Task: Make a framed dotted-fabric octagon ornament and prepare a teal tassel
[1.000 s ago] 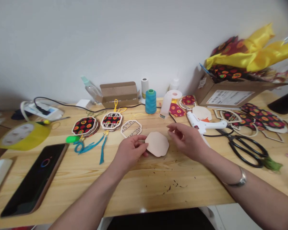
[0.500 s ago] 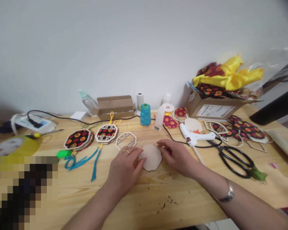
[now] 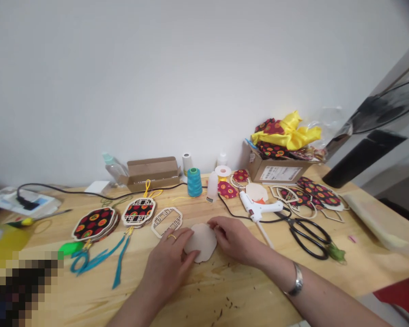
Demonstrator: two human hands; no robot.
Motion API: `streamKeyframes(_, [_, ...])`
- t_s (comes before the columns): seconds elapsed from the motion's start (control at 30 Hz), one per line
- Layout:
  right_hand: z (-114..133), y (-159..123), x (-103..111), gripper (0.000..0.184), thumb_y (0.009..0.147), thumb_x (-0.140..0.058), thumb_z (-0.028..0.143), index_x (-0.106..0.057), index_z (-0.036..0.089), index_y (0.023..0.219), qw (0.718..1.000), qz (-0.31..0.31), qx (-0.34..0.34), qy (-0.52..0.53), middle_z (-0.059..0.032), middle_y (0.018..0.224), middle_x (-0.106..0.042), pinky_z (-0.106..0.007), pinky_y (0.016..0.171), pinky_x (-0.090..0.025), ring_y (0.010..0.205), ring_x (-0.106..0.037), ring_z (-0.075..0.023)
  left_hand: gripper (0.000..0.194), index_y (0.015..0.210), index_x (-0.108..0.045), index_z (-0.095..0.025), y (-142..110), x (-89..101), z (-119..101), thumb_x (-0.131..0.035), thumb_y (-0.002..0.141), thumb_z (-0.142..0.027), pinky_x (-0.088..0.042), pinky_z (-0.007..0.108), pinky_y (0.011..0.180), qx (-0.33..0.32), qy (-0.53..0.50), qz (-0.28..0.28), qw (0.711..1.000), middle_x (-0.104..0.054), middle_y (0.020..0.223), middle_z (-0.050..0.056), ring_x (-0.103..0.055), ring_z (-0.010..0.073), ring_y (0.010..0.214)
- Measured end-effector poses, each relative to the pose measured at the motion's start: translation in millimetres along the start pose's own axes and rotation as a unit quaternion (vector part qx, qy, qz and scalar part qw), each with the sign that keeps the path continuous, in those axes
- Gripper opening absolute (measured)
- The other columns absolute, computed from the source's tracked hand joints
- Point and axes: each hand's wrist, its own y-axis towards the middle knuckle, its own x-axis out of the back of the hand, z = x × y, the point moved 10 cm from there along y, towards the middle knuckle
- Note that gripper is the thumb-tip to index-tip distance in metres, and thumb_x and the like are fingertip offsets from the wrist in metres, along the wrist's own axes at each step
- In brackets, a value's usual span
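Observation:
A pale, flat scalloped piece is between my hands at the middle of the wooden table. My left hand, with a ring on one finger, grips its left edge, the thumb lying on top. At the upper right edge, the bent fingers of my right hand pinch the piece. Just behind my left hand lies a wooden lattice frame. Farther left are a tasselled lattice ornament and a stack of fabric-covered ornaments.
Right of my hands lie a white glue gun with its cord and black scissors. A teal thread spool and small bottle stand behind. A cardboard box of fabric sits at the back right. Dark scraps litter the front.
The view has swung right and up, so everything sits lower and farther left. My right fingers have come in against the piece's edge; my left hand stays on it.

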Motion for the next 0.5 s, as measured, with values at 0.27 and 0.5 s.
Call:
streamKeyframes(0.27, [38, -14, 12, 0.025, 0.081, -0.047, 0.017, -0.061, 0.014, 0.101, 0.988, 0.082, 0.066, -0.110, -0.0112, 0.109, -0.062, -0.031, 0.088, -0.042, 0.104, -0.054, -0.0206, 0.026, 0.102, -0.060, -0.017, 2, 3.4, -1, -0.053, 0.081, -0.031, -0.048, 0.045, 0.086, -0.010, -0.002, -0.006, 1.000, -0.067, 0.101, 0.009, -0.061, 0.0246, 0.093])
streamKeyframes(0.5, [-51, -28, 120, 0.024, 0.085, -0.044, 0.023, -0.067, 0.019, 0.079, 0.942, 0.003, -0.157, -0.297, -0.0065, 0.084, -0.067, -0.024, 0.073, -0.042, 0.081, -0.060, -0.0167, 0.025, 0.102, -0.061, -0.017, 2, 5.5, 2, -0.051, 0.081, -0.028, -0.048, 0.044, 0.086, 0.016, -0.011, 0.002, 1.000, -0.068, 0.101, 0.008, -0.060, 0.0248, 0.095])
